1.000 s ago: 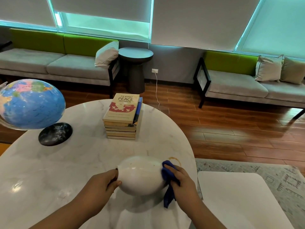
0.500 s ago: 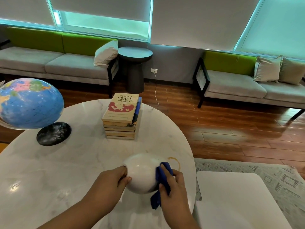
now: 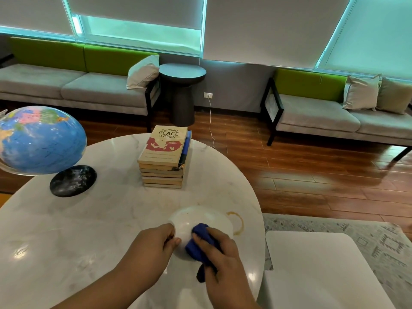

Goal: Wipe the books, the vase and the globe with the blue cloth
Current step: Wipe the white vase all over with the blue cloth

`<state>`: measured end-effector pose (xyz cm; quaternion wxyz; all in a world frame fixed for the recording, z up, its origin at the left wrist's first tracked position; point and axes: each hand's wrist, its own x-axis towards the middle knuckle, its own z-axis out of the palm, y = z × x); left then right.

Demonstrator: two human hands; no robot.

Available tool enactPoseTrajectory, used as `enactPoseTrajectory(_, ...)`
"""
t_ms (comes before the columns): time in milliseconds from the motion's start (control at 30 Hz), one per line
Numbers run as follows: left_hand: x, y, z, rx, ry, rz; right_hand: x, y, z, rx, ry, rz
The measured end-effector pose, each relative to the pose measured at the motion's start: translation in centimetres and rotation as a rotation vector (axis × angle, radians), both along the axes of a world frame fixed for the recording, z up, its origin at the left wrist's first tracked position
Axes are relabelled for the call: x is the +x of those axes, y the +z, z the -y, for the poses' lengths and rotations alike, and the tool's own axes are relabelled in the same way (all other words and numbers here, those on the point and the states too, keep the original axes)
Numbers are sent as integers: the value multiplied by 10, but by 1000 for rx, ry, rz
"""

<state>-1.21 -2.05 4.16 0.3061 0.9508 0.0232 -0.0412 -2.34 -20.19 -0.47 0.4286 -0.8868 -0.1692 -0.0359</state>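
Observation:
A round white vase (image 3: 200,221) lies tipped on the marble table (image 3: 89,230) near its front right edge. My left hand (image 3: 153,244) grips the vase's left end. My right hand (image 3: 219,253) holds the bunched blue cloth (image 3: 200,244) and presses it against the near side of the vase, with a tail of cloth hanging below my palm. A stack of several books (image 3: 165,159) stands in the middle of the table beyond the vase. The blue globe (image 3: 40,139) on its black round base (image 3: 73,180) stands at the table's left.
A brown ring stain (image 3: 237,221) marks the table just right of the vase. A white chair seat (image 3: 316,270) is close at the right, over a patterned rug (image 3: 379,246). Grey-green sofas and a dark round side table (image 3: 182,94) line the far wall.
My right hand has slid the blue cloth from the vase's right end leftward onto its near side. The vase has turned, showing a rounder face, and my left hand has shifted with it.

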Motion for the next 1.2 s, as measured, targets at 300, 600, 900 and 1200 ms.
enactPoseTrajectory(300,0,3,-1,5,3,-18,38,8,28,40,-182,-165)
enactPoseTrajectory(600,5,3,-2,6,-21,-42,28,10,12,75,-73,-76)
enactPoseTrajectory(900,2,2,3,41,-86,-7,21,28,4,-172,79,-16)
enactPoseTrajectory(1200,1,4,6,121,-162,22,32,38,17,-139,-22,-79)
